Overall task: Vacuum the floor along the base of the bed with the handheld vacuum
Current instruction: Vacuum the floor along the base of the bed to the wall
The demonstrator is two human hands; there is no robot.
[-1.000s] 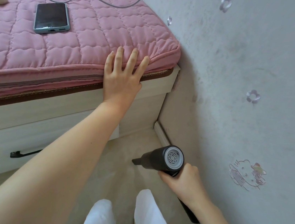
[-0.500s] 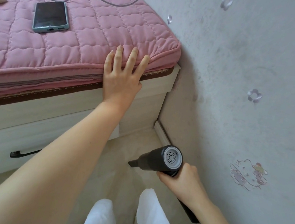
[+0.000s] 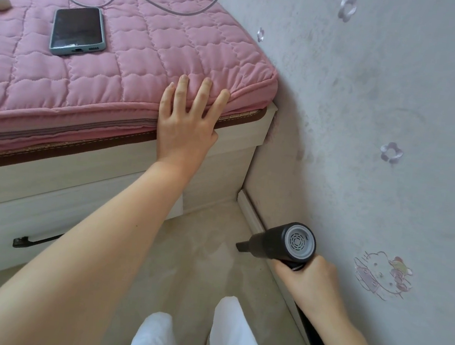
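Note:
A black handheld vacuum (image 3: 277,243) with a grey round rear vent hangs over the beige floor (image 3: 203,269) near the wall. Its narrow nozzle points left toward the bed's white base (image 3: 220,177). My right hand (image 3: 307,279) grips its handle from below. My left hand (image 3: 186,121) presses flat with straight fingers on the corner edge of the pink quilted mattress (image 3: 120,58). The nozzle tip sits a little above the floor, apart from the bed base.
A phone (image 3: 77,30) and a grey cable (image 3: 166,7) lie on the mattress. A drawer with a black handle (image 3: 37,240) fronts the bed base. A white skirting board (image 3: 252,215) runs along the stickered wall at right. My white-socked feet (image 3: 200,338) stand below.
The vacuum and my right hand have shifted slightly right and back toward the wall after drifting left. My left hand stays on the mattress edge.

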